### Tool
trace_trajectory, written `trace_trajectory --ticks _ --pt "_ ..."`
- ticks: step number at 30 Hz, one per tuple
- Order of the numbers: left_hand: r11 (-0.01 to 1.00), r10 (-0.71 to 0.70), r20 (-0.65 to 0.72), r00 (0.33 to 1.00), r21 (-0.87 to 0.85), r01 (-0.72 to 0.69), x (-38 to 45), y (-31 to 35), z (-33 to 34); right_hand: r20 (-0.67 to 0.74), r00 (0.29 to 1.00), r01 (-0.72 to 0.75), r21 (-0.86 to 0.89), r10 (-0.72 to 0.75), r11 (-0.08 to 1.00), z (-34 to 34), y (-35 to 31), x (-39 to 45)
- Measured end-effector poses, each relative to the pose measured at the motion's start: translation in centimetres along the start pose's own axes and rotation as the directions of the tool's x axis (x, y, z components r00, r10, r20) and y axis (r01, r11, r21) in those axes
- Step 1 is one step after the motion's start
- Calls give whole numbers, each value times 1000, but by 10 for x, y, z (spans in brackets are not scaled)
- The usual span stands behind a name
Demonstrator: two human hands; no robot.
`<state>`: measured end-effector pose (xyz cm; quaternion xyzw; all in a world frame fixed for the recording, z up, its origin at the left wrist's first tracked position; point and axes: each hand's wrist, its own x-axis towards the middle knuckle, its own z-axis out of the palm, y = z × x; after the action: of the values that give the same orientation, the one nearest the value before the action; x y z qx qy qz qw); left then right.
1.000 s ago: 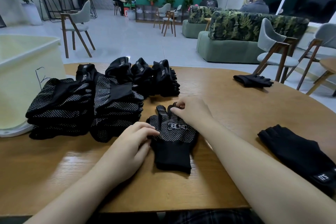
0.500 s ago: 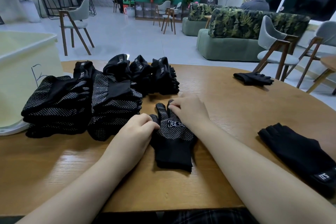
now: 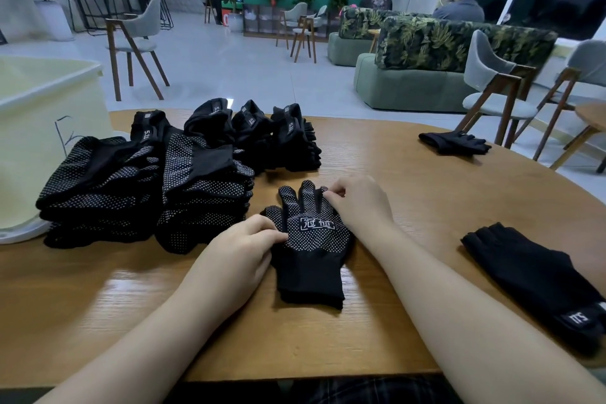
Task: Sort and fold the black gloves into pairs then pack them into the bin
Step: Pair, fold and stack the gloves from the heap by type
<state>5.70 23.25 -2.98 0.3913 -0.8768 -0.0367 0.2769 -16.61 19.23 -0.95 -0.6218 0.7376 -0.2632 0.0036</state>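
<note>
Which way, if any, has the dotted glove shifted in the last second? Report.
No. The dotted glove stays just right of the nearest glove stack, cuff toward the person.

Left hand (image 3: 241,248): bare, no glove, no ring or watch in sight
Right hand (image 3: 359,203): bare, no glove, no ring or bracelet in sight
Left forearm (image 3: 147,334): uncovered from the wrist down to the bottom edge of the view; no sleeve or cuff shows
Right forearm (image 3: 459,308): uncovered from the wrist to the lower right corner; no sleeve or cuff shows
Fingernails: short where they show on the right hand; too small to tell more
Clothing (image 3: 367,390): dark fabric with a faint checked pattern of thin lighter lines, seen at the bottom edge between the forearms; which garment it is cannot be told
</note>
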Motion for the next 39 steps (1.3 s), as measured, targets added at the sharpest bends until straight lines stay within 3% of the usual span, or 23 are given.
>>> trace_trajectory --ticks 3,6,8,13,16,18,22,25,29,33,36,39 --pt "1000 -7 -3 1000 -8 7 -1 3 0 -79 994 71 -11 -71 997 -3 -3 -2" --pt "1000 -2 -8 1000 -5 2 -2 5 -1 12 996 93 -3 -93 996 -1 -2 -1" --pt "1000 -18 2 1000 5 18 -4 6 -1 39 997 70 14 -70 997 -1 1 -2" --pt "997 -74 10 997 -20 74 -4 7 0 -49 998 -44 93 48 995 -13 14 -11" --pt "997 -81 22 996 -13 82 -4 9 -1 53 991 -129 120 123 984 -15 18 -24" --pt "998 -66 40 997 -13 67 -4 10 -3 94 988 -132 133 120 982 -12 17 -31" --pt "998 -33 68 997 -47 36 -3 7 -5 24 995 -98 125 96 987 -10 11 -32" --pt "997 -41 73 997 -57 45 -3 7 -5 -88 996 -9 111 19 994 -9 10 -32" --pt "997 -46 59 997 -65 50 -2 7 -3 -32 999 42 100 -39 994 -7 14 -31" --pt "994 -63 61 996 -88 69 -4 5 -2 -142 976 193 198 -167 961 -15 9 -44" --pt "993 -70 72 995 -89 76 -4 5 -3 -75 933 353 369 -351 860 -20 3 -72" --pt "993 -73 80 994 -82 80 -5 4 -3 0 873 441 428 -488 789 -23 3 -97"
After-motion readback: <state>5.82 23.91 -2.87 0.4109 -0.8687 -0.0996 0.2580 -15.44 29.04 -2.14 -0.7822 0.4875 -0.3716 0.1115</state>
